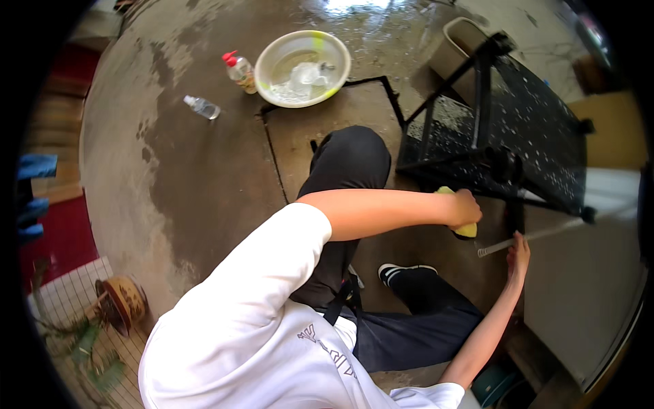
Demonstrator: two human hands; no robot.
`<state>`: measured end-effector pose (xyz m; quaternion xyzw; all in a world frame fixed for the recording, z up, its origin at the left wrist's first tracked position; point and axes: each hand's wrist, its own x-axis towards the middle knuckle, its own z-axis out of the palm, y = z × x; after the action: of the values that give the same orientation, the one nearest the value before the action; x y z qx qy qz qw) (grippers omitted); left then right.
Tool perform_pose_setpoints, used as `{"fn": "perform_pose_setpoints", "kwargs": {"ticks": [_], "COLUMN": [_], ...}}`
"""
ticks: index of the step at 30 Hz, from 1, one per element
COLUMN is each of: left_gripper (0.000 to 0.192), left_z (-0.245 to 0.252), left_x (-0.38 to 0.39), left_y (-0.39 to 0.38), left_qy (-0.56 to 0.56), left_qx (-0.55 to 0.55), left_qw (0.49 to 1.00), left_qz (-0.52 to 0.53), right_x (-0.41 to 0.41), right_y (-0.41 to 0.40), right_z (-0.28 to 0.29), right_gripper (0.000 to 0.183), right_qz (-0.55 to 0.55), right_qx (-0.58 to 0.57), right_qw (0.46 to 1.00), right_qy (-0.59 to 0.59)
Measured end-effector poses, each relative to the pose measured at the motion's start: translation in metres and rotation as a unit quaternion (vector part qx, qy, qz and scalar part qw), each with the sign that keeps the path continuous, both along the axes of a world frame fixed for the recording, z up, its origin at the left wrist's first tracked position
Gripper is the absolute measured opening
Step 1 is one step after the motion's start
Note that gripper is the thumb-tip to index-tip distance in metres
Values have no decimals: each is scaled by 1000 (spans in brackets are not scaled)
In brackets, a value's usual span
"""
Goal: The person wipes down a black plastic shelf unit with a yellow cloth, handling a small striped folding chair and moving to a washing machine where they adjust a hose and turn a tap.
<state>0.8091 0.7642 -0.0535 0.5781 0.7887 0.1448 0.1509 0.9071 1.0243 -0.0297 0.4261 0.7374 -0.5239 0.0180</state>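
Observation:
My left hand [464,207] grips a yellow sponge [467,231] with a dark underside, its arm stretched across my raised knee. Just to the right, my right hand [518,255] pinches a pale translucent tube [498,248]; one end sticks out to the left, and the rest runs right across a pale panel. Beyond both hands, a small black table or stand [541,128] with a white-flecked surface is tipped on its side, its dark metal frame turned towards me. The sponge is apart from the frame and the tube.
A white basin [263,79] holds water and a clear plastic-looking item. Beside it are a red-topped pump bottle [240,72] and a small clear bottle [203,107] lying down. A beige bin [449,61] stands behind the tipped table. A pale panel [572,296] borders the right; wet concrete [219,194] spreads left.

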Motion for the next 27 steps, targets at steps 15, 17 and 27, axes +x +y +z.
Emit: {"fn": "perform_pose_setpoints", "kwargs": {"ticks": [15, 17, 27], "left_gripper": [47, 45, 49], "left_z": [195, 204, 23], "left_x": [-41, -62, -214], "left_y": [-171, -221, -432], "left_qy": [46, 154, 192], "left_qx": [535, 546, 232], "left_qw": [815, 767, 624], "left_qz": [215, 302, 721], "right_x": [-37, -41, -38], "right_y": [30, 39, 25], "right_z": [-43, -47, -47], "right_gripper": [41, 42, 35], "right_qz": [266, 229, 174], "right_qx": [212, 255, 133], "right_qw": [937, 939, 975], "right_qy": [75, -36, -35]}}
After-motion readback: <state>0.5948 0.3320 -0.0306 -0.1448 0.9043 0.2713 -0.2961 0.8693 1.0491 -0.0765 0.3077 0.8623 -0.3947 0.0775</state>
